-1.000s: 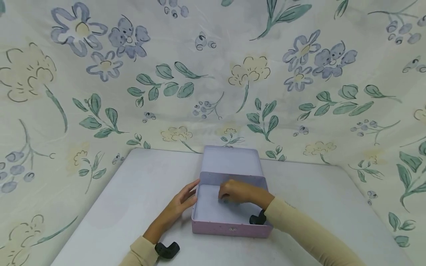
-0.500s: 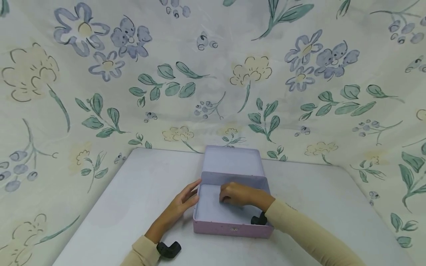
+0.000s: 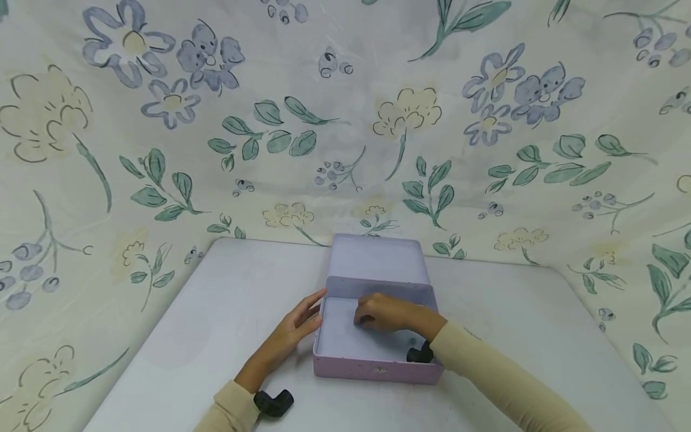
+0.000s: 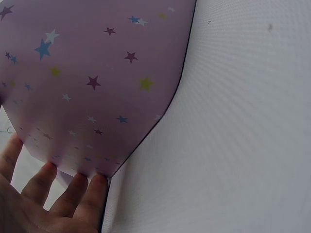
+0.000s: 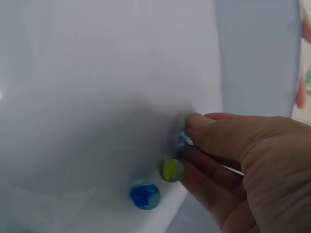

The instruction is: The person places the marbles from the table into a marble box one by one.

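Our open pink-purple box (image 3: pixel 376 370) sits near the middle of the white surface (image 3: pixel 227 288), its lid (image 3: pixel 378 259) tipped back over the far edge, between the two far corners. Our left hand (image 3: pixel 291 330) is beside the box's left wall, fingers long and spread; in the left wrist view, we see fingertips (image 4: pixel 48 170) against the star-printed side, and this hand has hold of nothing.

Our right hand (image 3: pixel 384 312) reaches in over the right wall, low at the box floor, with fingers curled and thumb nearly closed on them. From the right wrist, we see them pinching a shiny bluish marble (image 5: pixel 185 139), blurred and partly hidden. A yellow-green marble (image 5: pixel 171 170) lies right beside those fingers; whether they touch it, we cannot tell. Next to that one, a little farther from our right hand, a blue marble (image 5: pixel 145 196) rests on the box floor. In the head view we find a small teal spot (image 3: pixel 412 341) toward the box's front right corner, near the black wrist device (image 3: pixel 420 354) on our right sleeve (image 3: pixel 486 366).
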The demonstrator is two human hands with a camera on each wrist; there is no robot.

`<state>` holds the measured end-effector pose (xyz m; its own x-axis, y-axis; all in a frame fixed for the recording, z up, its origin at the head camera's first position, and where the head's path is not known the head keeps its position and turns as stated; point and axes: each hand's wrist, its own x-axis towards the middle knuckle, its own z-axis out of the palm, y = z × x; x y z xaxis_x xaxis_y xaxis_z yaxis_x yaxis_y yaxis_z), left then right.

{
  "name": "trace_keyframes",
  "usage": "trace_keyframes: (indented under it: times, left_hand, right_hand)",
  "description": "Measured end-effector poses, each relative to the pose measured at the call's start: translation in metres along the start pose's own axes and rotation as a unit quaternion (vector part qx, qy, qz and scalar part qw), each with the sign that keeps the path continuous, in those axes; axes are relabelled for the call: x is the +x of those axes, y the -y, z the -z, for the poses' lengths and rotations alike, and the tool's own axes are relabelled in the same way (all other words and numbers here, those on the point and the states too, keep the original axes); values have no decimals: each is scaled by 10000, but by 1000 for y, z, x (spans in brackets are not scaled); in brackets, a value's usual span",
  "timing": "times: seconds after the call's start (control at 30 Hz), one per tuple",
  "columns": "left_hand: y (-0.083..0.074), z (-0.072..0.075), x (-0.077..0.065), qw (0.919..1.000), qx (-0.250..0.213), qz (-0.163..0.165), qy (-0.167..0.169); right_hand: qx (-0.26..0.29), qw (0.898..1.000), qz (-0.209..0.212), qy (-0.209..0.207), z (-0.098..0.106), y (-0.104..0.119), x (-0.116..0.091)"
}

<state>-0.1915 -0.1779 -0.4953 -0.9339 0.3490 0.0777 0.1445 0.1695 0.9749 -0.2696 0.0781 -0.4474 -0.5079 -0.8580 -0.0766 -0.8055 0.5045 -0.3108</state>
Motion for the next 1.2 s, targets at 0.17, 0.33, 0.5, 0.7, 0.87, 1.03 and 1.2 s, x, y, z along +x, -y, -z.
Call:
trace_keyframes:
  times: [0.17, 0.33, 0.5, 0.7, 0.87, 1.03, 1.2]
  left_hand:
    - [0, -2, 2, 10000, -19, 12, 8]
    - [0, -3, 1, 9999, -88, 37, 46]
    - [-1, -3, 2, 10000, -43, 13, 56]
    - [0, -5, 4, 9999, -127, 23, 105]
    - [1, -5, 2, 9999, -110, 56, 50]
    - [-1, -3, 1, 10000, -50, 63, -26]
    - [0, -2, 3, 10000, -45, 12, -65]
  right_hand:
    - [466, 9985, -17, -292, 11, -3, -4]
    - [708, 9955, 191, -592, 28, -5, -14]
    - [790, 9940, 149, -747, 45, -5, -27]
    - [832, 9940, -40, -708, 55, -5, -49]
    - [820, 9939, -100, -727, 64, -5, -72]
    - [743, 9922, -144, -986, 73, -9, -98]
    - [690, 9885, -352, -1298, 74, -15, -127]
